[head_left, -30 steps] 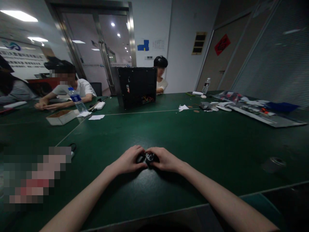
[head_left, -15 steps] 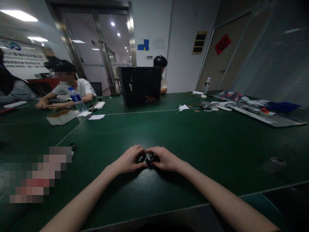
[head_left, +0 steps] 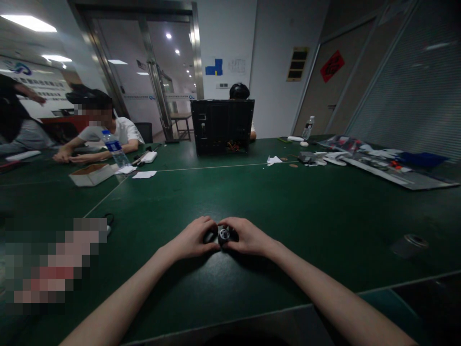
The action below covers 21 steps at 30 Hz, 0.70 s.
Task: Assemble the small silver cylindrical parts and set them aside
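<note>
Close together above the near part of the green table (head_left: 173, 202), both my hands are around a small black round part with a silver face (head_left: 224, 234). The silver face points towards me. My right hand (head_left: 248, 235) grips the part from the right, with its fingers over the top and its thumb below. From the other side, my left hand (head_left: 196, 237) curls its fingers and thumb up to the part's left edge. A dark gap shows inside the left hand, and I cannot make out what is in it. A grey cylinder (head_left: 410, 245) lies to the right of my hands.
Across the table stands a black computer case (head_left: 221, 125) with a person (head_left: 239, 90) behind it. A water bottle (head_left: 114, 148) and an open box (head_left: 91, 175) are at left, near another person (head_left: 122, 129). A cluttered board (head_left: 406, 178) lies at right.
The computer case has shifted right and turned slightly, hiding more of the person behind it. At far left an arm now reaches out. My hands have barely moved; the part's silver face has turned slightly.
</note>
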Each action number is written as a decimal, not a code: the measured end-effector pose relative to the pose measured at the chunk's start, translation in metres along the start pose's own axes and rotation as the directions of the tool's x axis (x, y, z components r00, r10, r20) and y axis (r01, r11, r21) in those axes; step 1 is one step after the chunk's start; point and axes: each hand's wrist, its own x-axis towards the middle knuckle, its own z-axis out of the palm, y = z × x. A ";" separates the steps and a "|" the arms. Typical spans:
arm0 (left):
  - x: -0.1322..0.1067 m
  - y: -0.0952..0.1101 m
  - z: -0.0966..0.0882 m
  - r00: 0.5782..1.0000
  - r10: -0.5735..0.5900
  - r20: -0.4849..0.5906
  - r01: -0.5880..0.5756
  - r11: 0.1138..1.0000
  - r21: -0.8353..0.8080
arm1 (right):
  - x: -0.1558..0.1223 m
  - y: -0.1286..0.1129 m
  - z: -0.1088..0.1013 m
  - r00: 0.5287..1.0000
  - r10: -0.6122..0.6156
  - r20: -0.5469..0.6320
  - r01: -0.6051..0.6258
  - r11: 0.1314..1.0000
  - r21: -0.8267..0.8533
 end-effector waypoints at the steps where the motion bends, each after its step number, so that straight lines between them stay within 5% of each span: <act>1: 0.000 0.000 0.000 1.000 0.003 0.000 -0.003 1.000 -0.001 | 0.000 0.000 0.000 1.000 0.014 -0.003 -0.014 1.000 -0.012; 21: 0.000 0.002 -0.001 1.000 0.003 0.000 -0.003 1.000 -0.016 | 0.000 0.000 0.003 0.999 0.026 -0.024 -0.027 0.999 -0.038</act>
